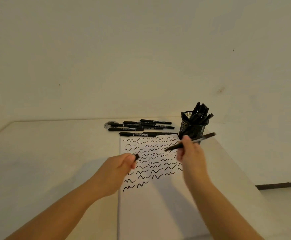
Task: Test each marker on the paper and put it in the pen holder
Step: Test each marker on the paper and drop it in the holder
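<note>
Right hand [190,152] pinching uncapped marker [191,142], tip angled toward paper [158,205] for testing; left hand [118,168] pinching cap [136,156] (kept ready for recapping).

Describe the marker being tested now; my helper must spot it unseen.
Find the black mesh pen holder on the table's right. Just in front, above the scribbled paper, the right hand holds one marker. Unlike the others, it is uncapped and off the table.
</note>
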The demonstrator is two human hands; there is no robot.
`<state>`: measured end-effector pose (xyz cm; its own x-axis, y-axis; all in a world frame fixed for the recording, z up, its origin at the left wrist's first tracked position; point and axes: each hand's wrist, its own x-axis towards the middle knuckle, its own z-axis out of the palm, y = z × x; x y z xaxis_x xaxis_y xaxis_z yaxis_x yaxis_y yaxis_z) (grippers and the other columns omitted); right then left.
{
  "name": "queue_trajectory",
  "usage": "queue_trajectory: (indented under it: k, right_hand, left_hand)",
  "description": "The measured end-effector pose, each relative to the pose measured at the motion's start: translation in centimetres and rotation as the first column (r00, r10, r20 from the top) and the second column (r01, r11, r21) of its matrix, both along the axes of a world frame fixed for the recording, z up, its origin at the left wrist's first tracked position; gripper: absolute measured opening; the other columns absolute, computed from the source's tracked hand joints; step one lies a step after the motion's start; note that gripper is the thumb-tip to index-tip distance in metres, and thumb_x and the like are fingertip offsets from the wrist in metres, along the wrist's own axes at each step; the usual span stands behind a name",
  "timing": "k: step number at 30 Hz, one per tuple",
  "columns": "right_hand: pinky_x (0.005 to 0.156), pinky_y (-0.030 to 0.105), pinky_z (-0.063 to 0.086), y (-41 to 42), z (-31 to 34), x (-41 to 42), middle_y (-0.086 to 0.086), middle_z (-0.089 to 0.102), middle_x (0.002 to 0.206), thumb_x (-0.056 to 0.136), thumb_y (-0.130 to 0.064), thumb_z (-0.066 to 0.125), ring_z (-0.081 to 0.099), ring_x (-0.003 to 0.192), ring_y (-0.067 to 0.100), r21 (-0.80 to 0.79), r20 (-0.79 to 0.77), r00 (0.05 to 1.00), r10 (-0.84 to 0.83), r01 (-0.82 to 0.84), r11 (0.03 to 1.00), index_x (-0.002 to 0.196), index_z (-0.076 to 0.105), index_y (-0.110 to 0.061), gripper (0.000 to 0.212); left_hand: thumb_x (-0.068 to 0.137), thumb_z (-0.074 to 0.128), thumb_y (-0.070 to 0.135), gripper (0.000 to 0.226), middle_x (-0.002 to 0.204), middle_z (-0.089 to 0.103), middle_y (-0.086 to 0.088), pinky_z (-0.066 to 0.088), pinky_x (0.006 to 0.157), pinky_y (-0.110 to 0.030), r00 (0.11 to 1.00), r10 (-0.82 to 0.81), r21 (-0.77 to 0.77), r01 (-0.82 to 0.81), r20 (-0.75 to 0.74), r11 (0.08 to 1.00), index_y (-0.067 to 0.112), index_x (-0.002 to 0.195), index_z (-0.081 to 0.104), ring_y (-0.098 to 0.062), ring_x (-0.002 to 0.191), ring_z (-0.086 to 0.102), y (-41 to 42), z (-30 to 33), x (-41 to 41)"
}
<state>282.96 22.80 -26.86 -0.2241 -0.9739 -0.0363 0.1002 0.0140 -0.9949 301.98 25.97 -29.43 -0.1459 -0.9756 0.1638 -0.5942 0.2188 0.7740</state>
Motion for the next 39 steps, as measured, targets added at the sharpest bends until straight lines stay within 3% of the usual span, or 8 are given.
queue_trajectory:
  k: [4,8,10,16,23,28,35,39]
  right_hand:
    - [0.042,0.011,0.036,0.4,-1.4,-2.3,-0.003,0.057,0.052,0.091,-0.027,0.050,0.048,0.044,0.002,-0.085,-0.266,0.964,0.026,-0.050,0.995,0.074,0.059,-0.013,0.024]
    - [0.045,0.009,0.040,1.5,-3.0,-1.0,-0.001,0.072,0.064,0.086,-0.020,0.059,0.062,0.054,0.005,-0.006,-0.289,0.904,0.316,-0.331,0.944,0.079,0.065,-0.017,0.010]
    - [0.047,0.010,0.041,1.6,-3.7,-0.7,0.000,0.072,0.064,0.084,-0.017,0.062,0.063,0.055,0.006,-0.006,-0.283,0.891,0.356,-0.373,0.928,0.075,0.066,-0.018,0.010]
    - [0.045,0.012,0.039,1.7,-5.4,-0.9,-0.004,0.056,0.045,0.078,-0.009,0.058,0.048,0.043,0.002,-0.050,-0.400,0.905,0.145,-0.179,0.983,0.065,0.055,-0.015,0.015]
    - [0.051,0.022,0.040,2.3,-5.2,-0.4,0.000,0.061,0.052,0.081,-0.018,0.057,0.048,0.049,0.007,-0.032,-0.490,0.815,0.308,-0.369,0.929,0.066,0.052,-0.019,0.016]
    - [0.052,0.025,0.040,2.1,-5.3,-0.5,0.010,0.058,0.058,0.083,-0.021,0.057,0.045,0.052,0.008,-0.038,-0.546,0.798,0.256,-0.328,0.944,0.068,0.051,-0.020,0.016]
    - [0.047,0.018,0.035,2.1,-5.6,-1.1,-0.007,0.048,0.050,0.080,-0.013,0.058,0.042,0.049,0.003,-0.093,-0.559,0.818,0.133,-0.222,0.971,0.061,0.046,-0.019,0.023]
    - [0.049,0.013,0.038,2.0,-5.3,-1.7,-0.006,0.055,0.050,0.082,-0.017,0.059,0.050,0.051,0.003,-0.201,-0.443,0.895,-0.045,-0.050,0.978,0.065,0.049,-0.021,0.020]
  left_hand:
    - [0.098,0.033,0.021,0.034,0.049,0.052,0.007,0.036,0.059,-0.026,0.977,0.125,0.027,-0.122,-0.170,0.992,0.023,0.072,0.054,-0.004,0.049,0.043,-0.5,-1.2,2.0]
    - [0.097,0.036,0.021,0.027,0.068,0.067,0.015,0.043,0.065,-0.011,0.990,0.064,0.001,-0.064,-0.129,0.998,0.024,0.080,0.056,0.002,0.069,0.061,-1.3,-1.6,0.4]
    - [0.098,0.036,0.023,0.026,0.078,0.067,0.017,0.042,0.070,-0.008,0.996,0.034,0.023,-0.032,-0.079,0.999,0.021,0.087,0.059,0.005,0.078,0.062,-1.6,-2.2,-0.3]
    - [0.098,0.035,0.025,0.026,0.088,0.066,0.017,0.044,0.077,-0.010,0.998,0.042,0.020,-0.042,-0.037,0.999,0.023,0.089,0.059,0.006,0.086,0.061,-2.0,-3.5,0.0]
    - [0.097,0.036,0.027,0.027,0.089,0.067,0.018,0.047,0.081,-0.017,0.998,0.051,-0.023,-0.052,-0.020,0.998,0.037,0.078,0.052,0.006,0.088,0.061,-1.7,-3.7,-0.1]
    - [0.097,0.036,0.028,0.023,0.090,0.067,0.019,0.046,0.081,-0.015,0.999,0.036,-0.022,-0.036,-0.011,0.999,0.036,0.083,0.053,0.004,0.091,0.061,-1.6,-3.4,-0.1]
    - [0.097,0.036,0.028,0.023,0.087,0.065,0.023,0.043,0.076,-0.006,0.999,0.030,-0.017,-0.030,-0.017,0.999,0.038,0.081,0.051,0.010,0.089,0.059,-1.5,-3.5,0.0]
    - [0.096,0.036,0.032,0.023,0.085,0.066,0.022,0.043,0.076,-0.007,1.000,0.019,-0.029,-0.019,-0.011,0.999,0.039,0.081,0.052,0.010,0.087,0.059,-1.4,-3.4,0.0]
